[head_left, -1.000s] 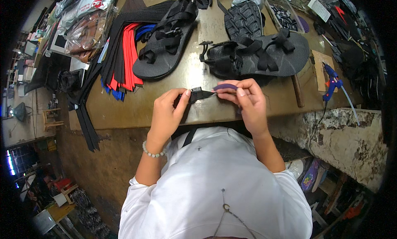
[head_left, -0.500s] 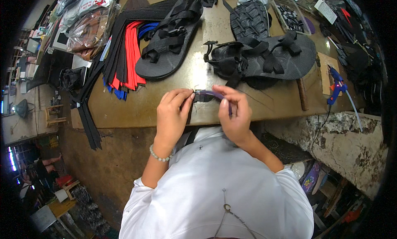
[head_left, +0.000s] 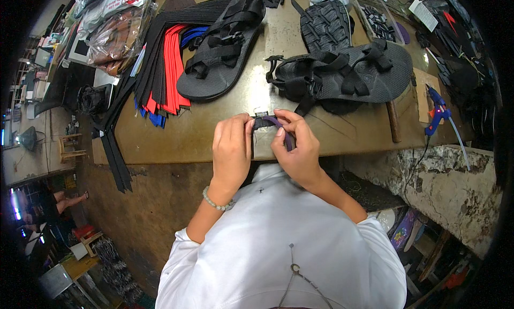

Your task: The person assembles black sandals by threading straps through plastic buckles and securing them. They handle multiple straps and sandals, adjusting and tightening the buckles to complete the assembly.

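Near the front edge of the table, both my hands work on a short black strap piece (head_left: 262, 121) with what looks like a small buckle at its top. My left hand (head_left: 231, 148) is closed, its thumb and fingertips pinching the left end of that piece. A narrow purple strap (head_left: 287, 140) arches over from the black piece toward the right. My right hand (head_left: 300, 148) is closed on this purple strap between thumb and fingers. The fingers partly cover the spot where strap and buckle meet. A few loose threads hang below it.
Beyond my hands lie black strappy sandals, one on the left (head_left: 214, 68) and one sideways on the right (head_left: 393, 73). Black, red (head_left: 170, 68) and blue straps are piled at left. A blue glue gun (head_left: 438, 111) and a clear box of buckles (head_left: 377, 20) sit at right.
My right hand has turned and drawn its fingers in around the purple strap, whose end now curves downward. My left hand has shifted slightly right, still pinching the black piece.
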{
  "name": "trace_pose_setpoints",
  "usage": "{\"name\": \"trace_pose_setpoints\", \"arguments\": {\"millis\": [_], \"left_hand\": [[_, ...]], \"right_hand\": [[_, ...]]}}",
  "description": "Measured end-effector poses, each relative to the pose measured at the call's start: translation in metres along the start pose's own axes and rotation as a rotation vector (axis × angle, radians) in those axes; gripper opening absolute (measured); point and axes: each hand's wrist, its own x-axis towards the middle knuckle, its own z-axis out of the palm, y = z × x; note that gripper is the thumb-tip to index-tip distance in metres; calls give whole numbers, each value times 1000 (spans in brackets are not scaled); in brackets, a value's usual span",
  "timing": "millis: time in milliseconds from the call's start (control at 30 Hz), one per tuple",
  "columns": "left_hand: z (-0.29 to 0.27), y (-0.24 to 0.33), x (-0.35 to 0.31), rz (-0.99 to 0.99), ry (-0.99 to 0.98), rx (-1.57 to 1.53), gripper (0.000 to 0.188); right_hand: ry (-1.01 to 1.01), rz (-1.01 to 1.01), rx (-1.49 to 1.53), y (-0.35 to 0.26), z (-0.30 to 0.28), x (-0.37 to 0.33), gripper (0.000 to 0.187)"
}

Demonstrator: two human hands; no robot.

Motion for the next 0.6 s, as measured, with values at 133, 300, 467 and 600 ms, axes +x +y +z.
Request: {"name": "trace_pose_setpoints", "arguments": {"millis": [133,300,467,600], "left_hand": [[-4,2,6,12,-19,-1,11],[-19,-4,23,-11,-274,-39,9],[-15,-8,28,39,-262,-90,8],[-6,-7,19,65,-146,-54,9]], "right_hand": [[-10,0,-21,0,-1,0,11],[38,87,88,4,3,-5,11],[41,88,66,7,2,-5,11],[52,-37,6,7,0,-3,15]]}}
